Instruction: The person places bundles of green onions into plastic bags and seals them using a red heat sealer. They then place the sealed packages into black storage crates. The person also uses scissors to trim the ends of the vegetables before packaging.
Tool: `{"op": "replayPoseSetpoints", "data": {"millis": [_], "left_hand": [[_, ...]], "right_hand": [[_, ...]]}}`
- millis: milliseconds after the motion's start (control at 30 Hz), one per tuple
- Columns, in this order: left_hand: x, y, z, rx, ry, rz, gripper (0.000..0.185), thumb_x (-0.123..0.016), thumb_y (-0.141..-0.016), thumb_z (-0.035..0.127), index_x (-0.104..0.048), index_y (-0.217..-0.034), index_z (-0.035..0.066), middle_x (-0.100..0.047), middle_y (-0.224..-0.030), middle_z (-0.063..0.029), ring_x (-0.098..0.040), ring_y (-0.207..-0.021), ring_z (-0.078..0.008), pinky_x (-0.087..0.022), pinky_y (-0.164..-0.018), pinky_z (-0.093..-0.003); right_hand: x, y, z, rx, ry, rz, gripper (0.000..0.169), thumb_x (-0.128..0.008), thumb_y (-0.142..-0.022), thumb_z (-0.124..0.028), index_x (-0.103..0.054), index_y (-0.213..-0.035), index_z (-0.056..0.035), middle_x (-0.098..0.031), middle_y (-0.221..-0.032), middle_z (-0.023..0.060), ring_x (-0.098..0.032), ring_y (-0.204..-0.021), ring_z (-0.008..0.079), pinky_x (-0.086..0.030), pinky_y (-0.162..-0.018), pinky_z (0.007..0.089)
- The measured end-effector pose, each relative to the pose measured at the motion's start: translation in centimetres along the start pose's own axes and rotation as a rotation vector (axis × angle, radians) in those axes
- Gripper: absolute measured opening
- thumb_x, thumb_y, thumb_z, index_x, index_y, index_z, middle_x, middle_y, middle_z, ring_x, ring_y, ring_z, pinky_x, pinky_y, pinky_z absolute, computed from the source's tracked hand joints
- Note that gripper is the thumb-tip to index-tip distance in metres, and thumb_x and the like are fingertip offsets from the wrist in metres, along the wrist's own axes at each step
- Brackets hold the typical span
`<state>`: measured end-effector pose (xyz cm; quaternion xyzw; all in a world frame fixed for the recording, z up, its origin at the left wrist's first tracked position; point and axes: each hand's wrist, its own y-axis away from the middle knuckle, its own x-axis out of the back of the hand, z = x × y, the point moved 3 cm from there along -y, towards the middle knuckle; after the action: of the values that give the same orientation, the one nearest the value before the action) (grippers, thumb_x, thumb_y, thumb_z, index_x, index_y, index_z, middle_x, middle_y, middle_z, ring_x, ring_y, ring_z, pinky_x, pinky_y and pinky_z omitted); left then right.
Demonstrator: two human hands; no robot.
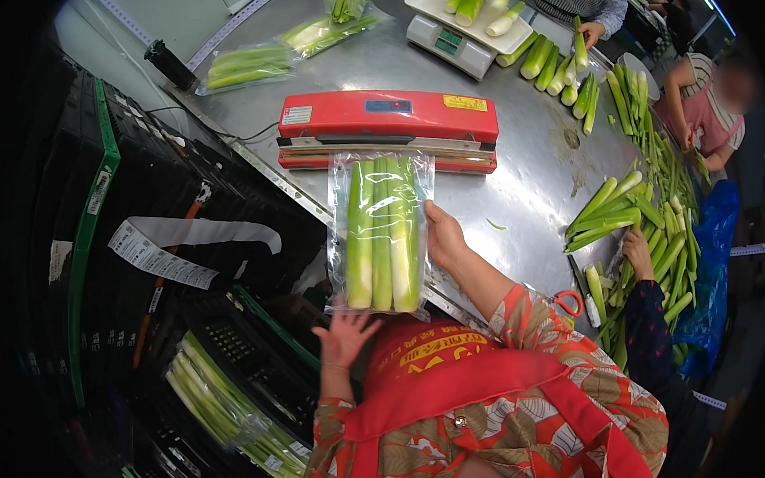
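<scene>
A clear plastic bag of several green-and-white vegetable stalks (382, 239) lies before me, its top edge against the front of a red bar heat sealer (388, 122). My right hand (444, 233) grips the right edge of the bag with the thumb on top; its other fingers are partly hidden. At the bag's lower left, my left hand (346, 338) has its fingers spread and holds nothing. The sealer's dark handle bar lies along its front, and a small red light shows on its panel. Whether the bag's edge is between the sealer's jaws, I cannot tell.
Packed bags (250, 66) lie at the back left of the steel table (520, 196). A scale (451, 44) with stalks stands behind, near a co-worker's hand. Loose stalks (609, 209), a knife (591, 304) and red-handled scissors (569, 302) lie right, near another person's hand. Black crates (234, 345) stand left.
</scene>
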<state>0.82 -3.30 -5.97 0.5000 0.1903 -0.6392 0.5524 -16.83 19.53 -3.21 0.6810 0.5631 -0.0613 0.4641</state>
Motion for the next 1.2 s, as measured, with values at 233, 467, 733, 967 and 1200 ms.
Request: {"op": "replayPoseSetpoints", "data": {"millis": [233, 467, 733, 967, 1200], "left_hand": [[-4.9, -2.7, -2.2, 0.008, 0.173, 0.087, 0.071, -0.051, -0.088, 0.052, -0.028, -0.143, 0.013, -0.033, -0.146, -0.0105, -0.031, -0.134, -0.0334, -0.027, -0.106, -0.0587], [-5.3, -2.4, -2.1, 0.001, 0.250, 0.067, 0.060, -0.041, -0.095, 0.048, -0.029, -0.142, 0.012, -0.035, -0.145, -0.0117, -0.035, -0.132, -0.0322, -0.028, -0.106, -0.0575], [-5.8, -2.4, -1.7, 0.024, 0.279, 0.091, 0.061, -0.039, -0.095, 0.048, -0.029, -0.143, 0.011, -0.035, -0.145, -0.0124, -0.035, -0.132, -0.0331, -0.027, -0.107, -0.0567], [-5.7, -2.2, -1.7, 0.025, 0.283, 0.106, 0.061, -0.037, -0.096, 0.049, -0.029, -0.142, 0.010, -0.036, -0.144, -0.0145, -0.036, -0.131, -0.0330, -0.028, -0.106, -0.0553], [-5.4, -2.0, -1.6, 0.034, 0.254, 0.125, 0.065, -0.039, -0.094, 0.052, -0.030, -0.142, 0.010, -0.036, -0.144, -0.0139, -0.037, -0.131, -0.0327, -0.027, -0.106, -0.0566]], "right_hand": [[-0.5, 0.7, -0.8, 0.028, 0.082, -0.003, 0.032, -0.047, -0.097, -0.026, -0.054, -0.115, -0.0003, -0.063, -0.105, 0.0099, -0.061, -0.093, 0.0186, -0.049, -0.082, 0.0308], [-0.4, 0.4, -9.3, 0.708, 0.873, 0.176, 0.029, -0.062, -0.087, -0.028, -0.066, -0.081, -0.0005, -0.063, -0.073, 0.0022, -0.054, -0.067, 0.0070, -0.041, -0.059, 0.0241], [-17.2, -5.8, -13.1, 1.408, 1.449, -0.299, 0.023, -0.061, -0.085, -0.026, -0.067, -0.093, -0.0051, -0.062, -0.097, 0.0116, -0.055, -0.095, 0.0296, -0.043, -0.084, 0.0398], [-18.8, -11.3, -9.1, 1.441, 1.780, -0.347, 0.032, -0.055, -0.089, -0.025, -0.057, -0.118, -0.0110, -0.054, -0.121, 0.0128, -0.043, -0.122, 0.0325, -0.032, -0.102, 0.0465], [-17.9, -11.2, -8.0, 1.398, 1.831, -0.346, 0.036, -0.053, -0.090, -0.026, -0.054, -0.123, -0.0121, -0.048, -0.129, 0.0144, -0.036, -0.129, 0.0334, -0.024, -0.108, 0.0519]]}}
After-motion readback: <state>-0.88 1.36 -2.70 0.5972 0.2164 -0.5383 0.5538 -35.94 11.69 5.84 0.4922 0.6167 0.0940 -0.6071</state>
